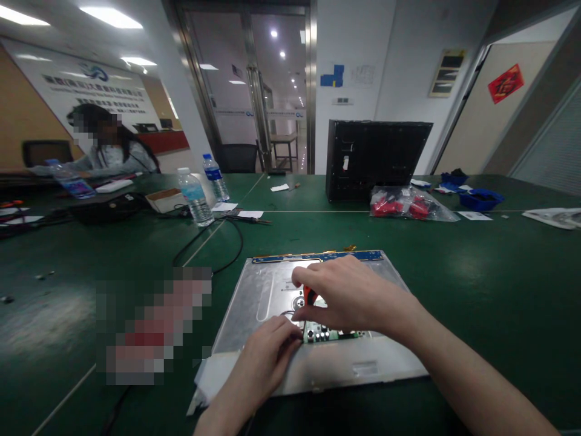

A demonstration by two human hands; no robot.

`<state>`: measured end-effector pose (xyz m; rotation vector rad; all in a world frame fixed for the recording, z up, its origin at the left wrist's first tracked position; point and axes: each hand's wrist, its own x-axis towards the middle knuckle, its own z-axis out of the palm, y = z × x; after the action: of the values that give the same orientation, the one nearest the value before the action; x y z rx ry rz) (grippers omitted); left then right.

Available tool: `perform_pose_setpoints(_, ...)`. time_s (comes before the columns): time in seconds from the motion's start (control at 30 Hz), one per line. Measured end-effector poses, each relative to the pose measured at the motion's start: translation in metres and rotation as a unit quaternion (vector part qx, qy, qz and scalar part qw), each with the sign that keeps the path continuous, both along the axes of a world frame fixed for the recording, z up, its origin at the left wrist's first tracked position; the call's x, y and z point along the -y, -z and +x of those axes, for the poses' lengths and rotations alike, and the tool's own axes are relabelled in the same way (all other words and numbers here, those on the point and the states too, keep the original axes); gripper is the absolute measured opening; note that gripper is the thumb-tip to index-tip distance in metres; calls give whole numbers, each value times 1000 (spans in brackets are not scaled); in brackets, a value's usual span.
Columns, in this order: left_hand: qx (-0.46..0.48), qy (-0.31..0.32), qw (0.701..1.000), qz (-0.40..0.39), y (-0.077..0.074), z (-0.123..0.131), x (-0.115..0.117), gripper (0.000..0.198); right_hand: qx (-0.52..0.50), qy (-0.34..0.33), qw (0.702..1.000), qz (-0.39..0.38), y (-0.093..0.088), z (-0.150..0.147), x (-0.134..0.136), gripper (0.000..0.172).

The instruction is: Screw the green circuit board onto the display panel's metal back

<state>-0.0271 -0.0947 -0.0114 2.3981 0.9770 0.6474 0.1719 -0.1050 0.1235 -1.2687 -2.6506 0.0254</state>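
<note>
A flat display panel [254, 303] with a silvery metal back lies in front of me on the green table. A blue circuit strip [281, 260] runs along its far edge, and a green circuit board [324, 334] sits near its middle. My right hand [354, 297] reaches over the board, its fingers closed on a screwdriver [310, 295] with an orange and black handle. The shaft points down at the board's left end. My left hand [272, 348] is at that same end, fingers pressed together close to the shaft; what they pinch is hidden.
Left of the panel, a blurred-out reddish object [158, 327] lies beside a black cable [240, 242]. Water bottles [196, 200] stand farther back. A black monitor housing [376, 157] and a plastic bag with red parts [408, 204] are behind. A person [113, 145] sits at far left.
</note>
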Motion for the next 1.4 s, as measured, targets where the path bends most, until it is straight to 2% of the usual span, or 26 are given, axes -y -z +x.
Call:
perform_pose_setpoints(0.13,-2,-1,1000,3,-2,1,1,17,13,15,1000,15,0,-2,-1,24)
perform_pose_setpoints(0.27,-4,-1,1000,-1,-1,0,1,17,7,5,1000,9,0,-3,1,15)
perform_pose_setpoints(0.47,11,3,1000,-1,1,0,1,17,-20,-23,999,-16,-3,-3,4,20)
perform_pose_setpoints(0.7,5,-4,1000,-1,-2,1,2,17,-2,6,1000,-4,0,-3,2,18)
perform_pose_setpoints(0.87,12,5,1000,-5,-4,1,2,17,-11,-10,1000,-3,1,-2,2,18)
perform_pose_setpoints(1.13,9,2,1000,-3,3,0,1,17,-21,-6,1000,-22,0,-2,4,22)
perform_pose_setpoints(1.27,1,2,1000,0,0,0,3,16,-13,1,1000,-18,1,-4,2,14)
perform_pose_setpoints(1.4,0,-1,1000,-8,-2,0,4,15,-9,-5,1000,-14,1,-4,3,18)
